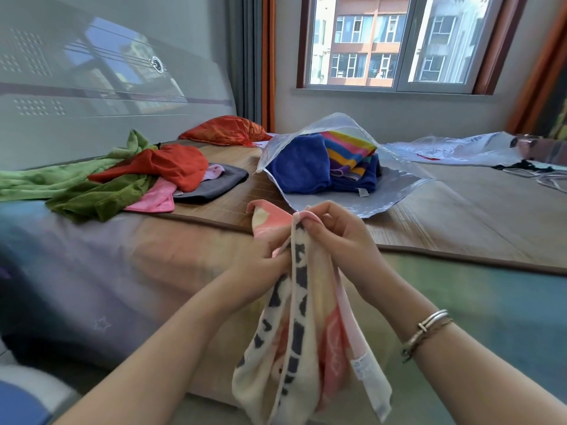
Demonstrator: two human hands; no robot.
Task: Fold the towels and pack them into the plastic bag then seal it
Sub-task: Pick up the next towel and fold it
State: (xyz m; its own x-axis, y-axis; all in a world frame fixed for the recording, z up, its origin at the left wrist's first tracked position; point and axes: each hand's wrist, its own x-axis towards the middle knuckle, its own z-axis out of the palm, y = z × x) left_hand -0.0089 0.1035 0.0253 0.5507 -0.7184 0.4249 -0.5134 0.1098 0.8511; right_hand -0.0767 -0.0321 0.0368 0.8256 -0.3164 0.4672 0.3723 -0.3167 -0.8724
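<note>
A bed [122, 256] fills the view, with a woven mat [460, 216] laid across its far half. At about one o'clock on the mat a clear plastic bag [395, 191] is seen lying flat, its mouth gaping toward nine o'clock; a folded blue towel [297, 167] and a rainbow-striped towel [349, 148] are held inside it. At ten o'clock a loose heap of unfolded towels [129, 179] is spread, green, orange, pink and grey, touching one another. An orange pillow [224, 130] is set at eleven o'clock against the headboard. A second sheet of plastic [454, 148] is seen at two o'clock.

Nearest, at six o'clock, a pink and cream patterned towel [306, 332] is held up in the air above the bed edge. Its long axis is run vertically, top edge at twelve o'clock, the loose end hung toward six with a label near the bottom. The towel's upper edge is pinched by the right hand [340, 237] between thumb and curled fingers. It is gripped just below by the left hand [264, 256]. A bracelet [429, 329] is worn on the right wrist.
</note>
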